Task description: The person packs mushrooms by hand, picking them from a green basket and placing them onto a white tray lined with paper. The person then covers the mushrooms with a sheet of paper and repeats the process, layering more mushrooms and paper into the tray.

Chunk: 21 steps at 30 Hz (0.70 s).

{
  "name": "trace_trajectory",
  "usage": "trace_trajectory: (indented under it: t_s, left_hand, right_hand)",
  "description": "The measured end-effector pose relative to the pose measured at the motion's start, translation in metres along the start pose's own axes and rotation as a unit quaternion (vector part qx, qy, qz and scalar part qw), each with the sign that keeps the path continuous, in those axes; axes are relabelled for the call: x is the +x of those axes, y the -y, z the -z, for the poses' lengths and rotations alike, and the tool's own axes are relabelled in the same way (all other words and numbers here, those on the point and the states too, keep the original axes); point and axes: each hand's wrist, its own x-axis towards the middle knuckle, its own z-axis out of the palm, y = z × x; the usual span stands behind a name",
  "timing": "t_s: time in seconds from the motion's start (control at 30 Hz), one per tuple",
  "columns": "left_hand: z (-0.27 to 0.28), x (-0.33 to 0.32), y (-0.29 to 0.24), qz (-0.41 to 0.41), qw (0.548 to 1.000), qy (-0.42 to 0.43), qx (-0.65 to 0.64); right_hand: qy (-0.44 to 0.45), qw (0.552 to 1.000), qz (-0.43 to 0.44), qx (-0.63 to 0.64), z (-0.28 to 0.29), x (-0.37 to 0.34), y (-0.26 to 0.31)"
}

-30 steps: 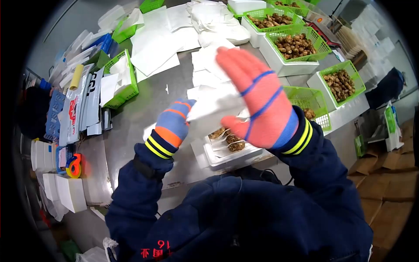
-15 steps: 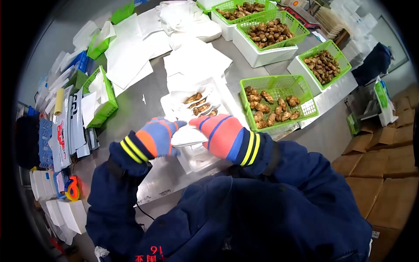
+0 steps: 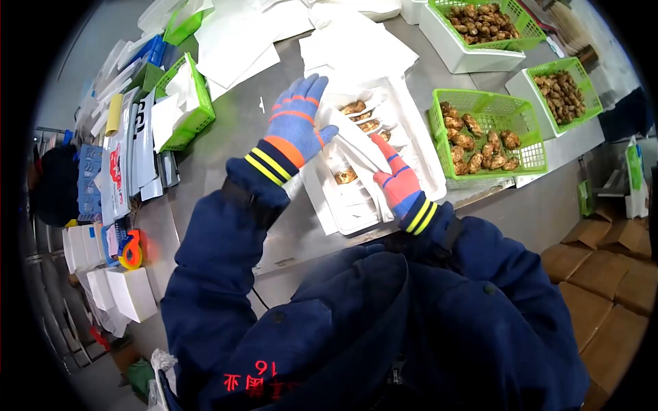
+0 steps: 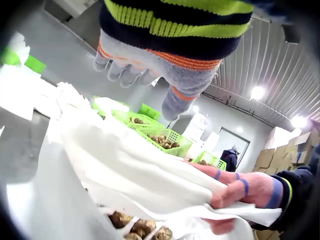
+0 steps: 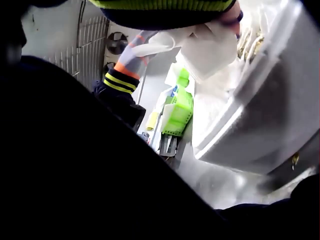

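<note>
A white foam box [image 3: 426,152] stands near the table's front edge, with brown knobbly pieces [image 3: 346,177] lying between white paper folds inside. My right hand [image 3: 399,183], in a red glove, pinches a white sheet [image 3: 358,152] over the box; in the left wrist view the right hand [image 4: 245,192] has thumb and fingers on the sheet [image 4: 135,170]. My left hand [image 3: 296,123], in a blue-grey glove, is held above the box's left side, its fingers extended. In the left wrist view the left hand [image 4: 160,70] touches nothing.
Right of the box sits a green basket [image 3: 531,113] of similar pieces; fuller baskets [image 3: 576,75] stand behind it on white boxes. Paper sheets [image 3: 236,48] lie at the back. A green basket with paper [image 3: 199,116] and an orange tape dispenser [image 3: 130,250] are at left.
Both hands were together over the box half a second ago. My left hand has moved up and away with fingers spread, while my right has moved to the box's right side with the sheet.
</note>
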Motion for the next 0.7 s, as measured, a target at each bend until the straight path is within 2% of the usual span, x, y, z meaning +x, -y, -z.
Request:
trace_trajectory:
  t_s: [0.1,0.13,0.2,0.23,0.33,0.4,0.5,0.53,0.6,0.67,0.7]
  left_hand:
    - [-0.029,-0.02,-0.01,0.001,0.989,0.06,0.137]
    - [-0.037,-0.024,-0.012,0.011,0.981,0.097,0.167]
    - [-0.05,-0.022,-0.009,0.039,0.959,0.194,0.201]
    - [-0.055,-0.022,-0.009,0.046,0.951,0.219,0.215]
    - [-0.069,-0.026,-0.011,0.042,0.937,0.265,0.222]
    - [-0.074,-0.021,-0.012,0.034,0.922,0.285,0.259]
    - [-0.081,-0.013,-0.015,0.042,0.911,0.314,0.263]
    - [-0.079,-0.011,-0.016,0.043,0.915,0.309,0.256]
    - [-0.073,-0.007,-0.016,0.051,0.927,0.303,0.217]
    - [-0.067,-0.01,-0.017,0.047,0.94,0.258,0.219]
    - [-0.066,-0.006,-0.014,0.051,0.929,0.287,0.227]
  right_hand:
    - [-0.026,0.996,-0.013,-0.089,-0.019,0.013,-0.021]
    - [0.008,0.991,-0.026,-0.127,-0.026,0.01,-0.016]
    - [0.002,0.971,0.028,-0.236,-0.04,0.011,-0.046]
    - [0.021,0.952,0.009,-0.306,-0.043,0.01,-0.045]
    - [0.129,0.904,-0.031,-0.407,-0.042,0.0,-0.035]
    - [0.132,0.848,0.074,-0.508,-0.041,-0.008,-0.014]
    - [0.128,0.799,0.221,-0.544,-0.026,-0.021,0.02]
    - [0.205,0.784,0.189,-0.555,-0.023,-0.021,0.032]
    - [0.336,0.793,0.112,-0.497,-0.021,-0.027,0.021]
    - [0.284,0.825,0.117,-0.474,-0.024,-0.027,-0.033]
    - [0.348,0.804,0.094,-0.473,-0.022,-0.021,-0.038]
